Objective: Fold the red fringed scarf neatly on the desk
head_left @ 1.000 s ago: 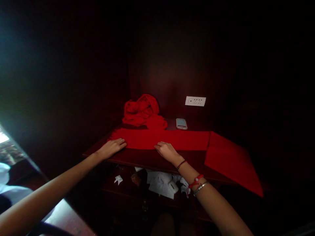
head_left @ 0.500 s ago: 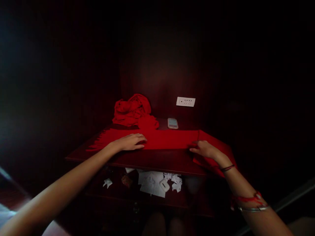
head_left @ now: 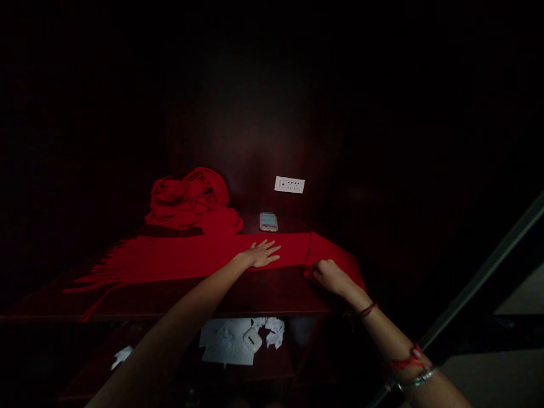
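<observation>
A red fringed scarf (head_left: 187, 256) lies in a long flat strip across the dark wooden desk top (head_left: 170, 297). Its fringe spreads out at the left, and one strand hangs toward the front edge. My left hand (head_left: 264, 253) presses flat on the strip with fingers spread. Closed on the scarf's right part, where a fold line crosses it, is my right hand (head_left: 331, 274); its fingertips are partly hidden. Beyond that hand the cloth runs to the desk's right side.
Behind the scarf sits a heap of red cloth (head_left: 187, 198). A phone (head_left: 268, 221) lies near the back wall, below a white socket plate (head_left: 289, 185). On the shelf underneath are paper sheets (head_left: 225, 345), a white case (head_left: 252, 340) and crumpled paper scraps (head_left: 275, 333).
The view has turned to the right. My left hand has moved rightward along the scarf and spread its fingers. My right hand has closed on the cloth, whose loose front part is drawn in.
</observation>
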A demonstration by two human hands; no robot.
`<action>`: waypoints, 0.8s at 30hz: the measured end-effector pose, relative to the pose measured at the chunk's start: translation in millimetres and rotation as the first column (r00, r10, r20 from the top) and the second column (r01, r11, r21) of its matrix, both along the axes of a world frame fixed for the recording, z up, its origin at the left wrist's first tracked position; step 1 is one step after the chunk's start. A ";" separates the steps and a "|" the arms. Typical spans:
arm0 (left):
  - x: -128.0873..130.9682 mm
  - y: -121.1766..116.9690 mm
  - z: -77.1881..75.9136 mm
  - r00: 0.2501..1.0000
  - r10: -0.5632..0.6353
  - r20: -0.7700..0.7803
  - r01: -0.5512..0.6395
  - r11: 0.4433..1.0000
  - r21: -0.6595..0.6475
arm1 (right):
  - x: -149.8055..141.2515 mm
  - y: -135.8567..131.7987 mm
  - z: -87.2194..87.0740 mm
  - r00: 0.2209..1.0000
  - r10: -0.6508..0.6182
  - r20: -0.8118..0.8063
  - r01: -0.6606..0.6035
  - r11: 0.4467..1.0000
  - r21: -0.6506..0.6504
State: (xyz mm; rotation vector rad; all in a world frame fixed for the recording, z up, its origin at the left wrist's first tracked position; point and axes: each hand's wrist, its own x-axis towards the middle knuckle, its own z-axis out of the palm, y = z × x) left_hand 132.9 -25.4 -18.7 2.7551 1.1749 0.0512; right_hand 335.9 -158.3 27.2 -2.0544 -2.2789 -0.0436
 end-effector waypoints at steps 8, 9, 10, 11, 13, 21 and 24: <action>5.5 6.8 0.6 0.999 0.024 -0.033 -0.026 0.998 -0.066 | -25.0 8.5 56.2 0.917 0.237 -0.321 -0.140 0.945 0.296; 3.8 5.8 2.0 0.999 0.003 -0.034 -0.005 0.998 -0.066 | -35.7 4.9 56.2 0.903 0.294 -0.312 -0.219 0.942 0.254; 1.6 4.7 3.4 0.999 -0.017 -0.036 0.015 0.998 -0.064 | -45.2 1.7 53.8 0.884 0.354 -0.306 -0.313 0.933 0.177; -1.3 3.8 4.4 0.999 -0.033 -0.038 0.031 0.998 -0.061 | -52.4 -0.5 49.4 0.861 0.407 -0.306 -0.401 0.912 0.085; -8.6 3.1 5.2 0.998 -0.046 -0.040 0.045 0.998 -0.041 | -56.7 0.3 37.2 0.831 0.461 -0.312 -0.500 0.864 -0.053; -33.1 13.6 -4.8 0.999 0.034 -0.019 -0.033 0.998 0.053 | 8.4 54.4 -14.9 0.959 -0.269 -0.086 0.273 0.961 0.045; -34.0 17.3 -5.8 0.996 0.089 -0.020 -0.089 0.996 0.002 | 23.2 66.2 -35.4 0.935 -0.348 -0.069 0.342 0.935 -0.091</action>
